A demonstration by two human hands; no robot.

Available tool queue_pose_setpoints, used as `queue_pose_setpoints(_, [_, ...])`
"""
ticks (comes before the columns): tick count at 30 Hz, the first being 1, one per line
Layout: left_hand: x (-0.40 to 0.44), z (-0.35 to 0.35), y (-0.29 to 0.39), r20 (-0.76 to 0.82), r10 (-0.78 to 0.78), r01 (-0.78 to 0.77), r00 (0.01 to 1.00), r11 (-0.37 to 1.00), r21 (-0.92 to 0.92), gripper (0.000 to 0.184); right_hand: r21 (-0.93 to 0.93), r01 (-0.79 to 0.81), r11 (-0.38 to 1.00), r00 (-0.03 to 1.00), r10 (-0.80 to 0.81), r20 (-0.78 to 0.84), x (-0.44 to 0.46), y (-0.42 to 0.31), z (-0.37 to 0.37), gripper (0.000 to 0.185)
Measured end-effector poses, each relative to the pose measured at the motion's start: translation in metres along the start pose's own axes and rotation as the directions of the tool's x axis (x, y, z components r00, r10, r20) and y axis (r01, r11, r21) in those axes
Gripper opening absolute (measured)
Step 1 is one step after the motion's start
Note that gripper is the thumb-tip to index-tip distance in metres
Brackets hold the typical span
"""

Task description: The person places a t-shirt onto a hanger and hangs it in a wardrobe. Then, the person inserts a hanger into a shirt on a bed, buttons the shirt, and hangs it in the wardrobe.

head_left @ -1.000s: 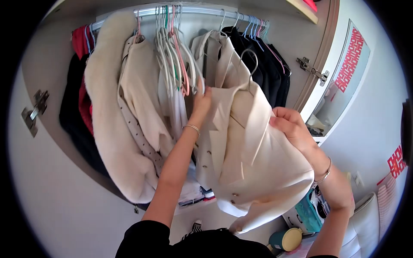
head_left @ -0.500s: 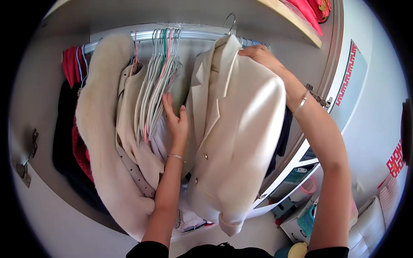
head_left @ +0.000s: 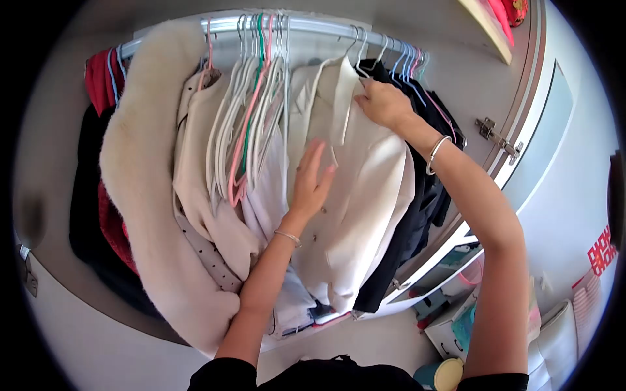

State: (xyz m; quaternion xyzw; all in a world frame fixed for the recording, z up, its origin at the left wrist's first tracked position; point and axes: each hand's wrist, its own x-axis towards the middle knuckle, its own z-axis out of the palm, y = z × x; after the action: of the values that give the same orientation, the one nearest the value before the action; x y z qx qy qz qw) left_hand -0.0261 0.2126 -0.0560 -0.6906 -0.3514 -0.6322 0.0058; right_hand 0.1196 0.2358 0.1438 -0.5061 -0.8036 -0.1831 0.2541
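A cream blazer (head_left: 365, 195) with gold-toned buttons hangs by its hook from the metal rod (head_left: 319, 26). My right hand (head_left: 388, 104) is closed on the blazer's shoulder near the collar, and its fingertips are partly hidden. Lower down, my left hand (head_left: 312, 182) is open in front of the blazer, fingers stretched upward; whether it touches the cloth I cannot tell. To its left hang several white hangers (head_left: 228, 124), with a pink hanger (head_left: 244, 143) and a green hanger (head_left: 255, 98) among them.
A fluffy cream coat (head_left: 153, 156) and a beige garment (head_left: 202, 143) hang on the left, with red clothing (head_left: 101, 88) beyond. Dark clothes (head_left: 424, 195) hang right of the blazer. A wooden shelf (head_left: 489, 29) juts out at upper right, above a door hinge (head_left: 495, 137).
The blazer has moved back against the rod, its hook now on it. My left hand has shifted right from the hangers to the blazer's front. Dark clothes at the right show more.
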Motion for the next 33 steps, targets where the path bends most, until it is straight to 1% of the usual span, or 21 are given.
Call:
queue_pose_setpoints(4, [-0.015,0.025,0.004,0.182,-0.096,0.109,0.979,0.992,-0.061,0.051,-0.243,0.157,0.957,0.988,-0.154,0.033,-0.044,-0.01,0.0,0.037])
queue_pose_setpoints(5, [-0.018,0.03,0.005,0.226,-0.135,0.157,0.965,0.984,-0.083,0.052,-0.23,0.159,0.96,0.987,-0.152,0.046,-0.052,-0.007,0.006,0.037])
queue_pose_setpoints(6, [-0.023,0.034,0.007,0.273,-0.169,0.204,0.947,0.974,-0.103,0.052,-0.341,0.316,0.885,0.917,-0.377,-0.128,-0.062,0.0,0.011,0.036])
queue_pose_setpoints(7, [-0.027,0.036,0.009,0.28,-0.192,0.224,0.941,0.971,-0.087,0.054,-0.477,0.422,0.771,0.766,-0.584,-0.268,-0.071,0.006,0.015,0.035])
queue_pose_setpoints(10, [-0.036,0.043,0.012,0.185,-0.178,0.184,0.967,0.983,-0.018,0.055,-0.468,0.481,0.741,0.781,-0.605,-0.155,-0.102,0.019,0.02,0.03])
queue_pose_setpoints(12, [-0.044,0.047,0.011,0.218,-0.163,0.171,0.962,0.985,-0.019,0.055,-0.464,0.504,0.728,0.751,-0.635,-0.181,-0.118,0.03,0.03,0.023])
queue_pose_setpoints(14, [-0.057,0.057,-0.001,0.238,-0.174,0.177,0.956,0.984,0.005,0.054,-0.399,0.577,0.713,0.741,-0.662,-0.113,-0.136,0.033,0.037,0.02])
queue_pose_setpoints(16, [-0.072,0.066,-0.017,0.229,-0.18,0.2,0.957,0.978,-0.066,0.053,-0.357,0.582,0.73,0.742,-0.657,-0.133,-0.157,0.03,0.047,0.017])
queue_pose_setpoints(18, [-0.086,0.066,-0.029,0.085,-0.251,0.256,0.964,0.965,-0.053,0.053,-0.211,0.656,0.725,0.713,-0.687,-0.143,-0.176,0.023,0.054,0.014])
queue_pose_setpoints(19, [-0.09,0.062,-0.039,0.098,-0.265,0.27,0.959,0.962,-0.048,0.053,-0.161,0.693,0.703,0.688,-0.711,-0.144,-0.185,0.021,0.056,0.012])
queue_pose_setpoints(21, [-0.089,0.054,-0.066,-0.143,-0.333,0.338,0.932,0.941,0.011,0.051,-0.09,0.728,0.679,0.676,-0.734,-0.067,-0.206,0.02,0.066,0.013])
queue_pose_setpoints(22, [-0.084,0.05,-0.078,-0.224,-0.392,0.377,0.893,0.92,-0.108,0.053,-0.032,0.761,0.648,0.649,-0.761,0.003,-0.215,0.018,0.072,0.018])
queue_pose_setpoints(23, [-0.08,0.048,-0.092,-0.296,-0.456,0.403,0.839,0.887,-0.224,0.055,-0.013,0.765,0.644,0.644,-0.765,-0.028,-0.22,0.013,0.075,0.017])
queue_pose_setpoints(24, [-0.078,0.047,-0.113,-0.284,-0.473,0.426,0.834,0.879,-0.214,0.055,0.014,0.76,0.65,0.65,-0.759,-0.023,-0.223,0.009,0.083,0.017])
queue_pose_setpoints(26, [-0.082,0.047,-0.153,-0.376,-0.514,0.603,0.771,0.779,0.171,0.059,0.034,0.762,0.647,0.648,-0.762,-0.015,-0.228,0.0,0.103,0.005])
queue_pose_setpoints(27, [-0.087,0.046,-0.158,-0.368,-0.521,0.608,0.77,0.774,0.178,0.059,0.046,0.757,0.651,0.653,-0.758,-0.013,-0.229,-0.007,0.113,0.005])
queue_pose_setpoints(29, [-0.086,0.047,-0.165,-0.182,-0.612,0.638,0.77,0.733,0.237,0.056,0.142,0.702,0.698,0.703,-0.711,0.021,-0.228,-0.017,0.13,0.007])
queue_pose_setpoints(30, [-0.088,0.048,-0.177,-0.178,-0.608,0.634,0.773,0.736,0.237,0.056,0.139,0.699,0.702,0.706,-0.707,0.019,-0.226,-0.021,0.139,0.007])
queue_pose_setpoints(31, [-0.098,0.052,-0.196,-0.2,-0.509,0.546,0.838,0.788,0.284,0.049,0.127,0.702,0.7,0.703,-0.711,0.033,-0.224,-0.025,0.149,0.007])
queue_pose_setpoints(32, [-0.107,0.056,-0.22,-0.216,-0.398,0.45,0.892,0.83,0.33,0.043,0.112,0.705,0.7,0.7,-0.713,0.046,-0.221,-0.027,0.158,0.007])
queue_pose_setpoints(33, [-0.118,0.063,-0.253,-0.366,-0.187,0.327,0.912,0.87,0.368,0.029,0.128,0.686,0.717,0.711,-0.697,0.096,-0.22,-0.028,0.167,0.007])
